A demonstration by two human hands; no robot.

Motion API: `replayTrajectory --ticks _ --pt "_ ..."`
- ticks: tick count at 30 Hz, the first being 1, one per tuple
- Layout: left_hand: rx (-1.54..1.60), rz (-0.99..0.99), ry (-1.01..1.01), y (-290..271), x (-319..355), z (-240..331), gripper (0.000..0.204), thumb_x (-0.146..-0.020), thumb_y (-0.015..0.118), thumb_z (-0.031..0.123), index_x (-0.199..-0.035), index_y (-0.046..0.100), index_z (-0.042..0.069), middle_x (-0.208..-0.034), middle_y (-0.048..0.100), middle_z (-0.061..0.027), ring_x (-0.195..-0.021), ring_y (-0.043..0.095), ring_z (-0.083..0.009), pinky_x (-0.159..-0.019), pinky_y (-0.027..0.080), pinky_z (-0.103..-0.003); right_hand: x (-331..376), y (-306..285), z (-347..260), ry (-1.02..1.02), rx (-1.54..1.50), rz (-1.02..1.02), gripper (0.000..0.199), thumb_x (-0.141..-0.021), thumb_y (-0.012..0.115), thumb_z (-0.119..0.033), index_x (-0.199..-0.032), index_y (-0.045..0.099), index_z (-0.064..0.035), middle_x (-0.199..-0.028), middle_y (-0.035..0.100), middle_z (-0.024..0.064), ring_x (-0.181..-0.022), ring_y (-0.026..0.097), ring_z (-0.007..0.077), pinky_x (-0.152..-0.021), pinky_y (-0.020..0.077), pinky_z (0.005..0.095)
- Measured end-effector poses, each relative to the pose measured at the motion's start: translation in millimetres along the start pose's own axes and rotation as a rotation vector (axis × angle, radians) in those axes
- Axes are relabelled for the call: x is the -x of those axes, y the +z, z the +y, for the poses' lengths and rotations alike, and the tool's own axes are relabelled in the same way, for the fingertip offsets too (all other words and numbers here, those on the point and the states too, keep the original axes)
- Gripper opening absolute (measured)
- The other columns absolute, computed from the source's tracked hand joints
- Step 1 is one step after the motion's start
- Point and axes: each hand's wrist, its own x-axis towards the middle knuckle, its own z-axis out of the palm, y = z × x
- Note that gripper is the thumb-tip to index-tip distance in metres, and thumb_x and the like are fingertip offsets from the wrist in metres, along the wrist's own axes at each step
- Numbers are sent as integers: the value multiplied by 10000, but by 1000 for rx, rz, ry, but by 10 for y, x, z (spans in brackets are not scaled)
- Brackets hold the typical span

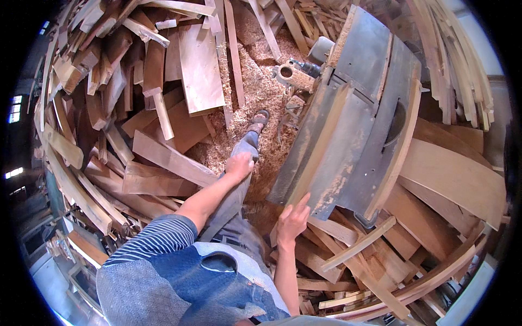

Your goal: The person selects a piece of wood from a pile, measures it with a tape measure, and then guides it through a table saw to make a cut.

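Observation:
My right hand (292, 218) grips the near end of a long wooden plank (321, 146) that lies along the grey metal table of a woodworking machine (361, 141). My left hand (240, 164) hangs over my left thigh, fingers curled with nothing in them. My left leg in grey trousers stretches forward to a sandalled foot (259, 120) on the sawdust. A curved wooden strip (399, 152) lies along the machine's right edge.
Sawdust and shavings (255, 92) cover the floor ahead. Heaps of curved offcuts and boards (109, 108) fill the left side, with a flat board (200, 68) on top. More curved pieces (451, 174) and slats (359, 247) are piled at the right and below the machine.

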Motion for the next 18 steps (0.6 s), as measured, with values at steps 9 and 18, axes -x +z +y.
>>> replayTrajectory --ticks 9,18 --pt "9 76 -72 -129 -304 -34 248 -872 655 330 -971 660 103 -949 731 -148 -837 718 -380 -730 584 -512 -1300 -2 -211 -34 3 10 784 -872 611 -66 -1591 307 5 -1016 556 243 -893 611 438 -766 531 501" --pt "72 23 -151 -221 -571 -23 385 -872 683 380 -1141 714 107 -1051 732 -167 -926 712 -377 -808 573 -489 -2798 61 -367 -69 51 90 784 -851 626 -103 -1577 342 -22 -1014 597 249 -877 653 458 -773 543 527"
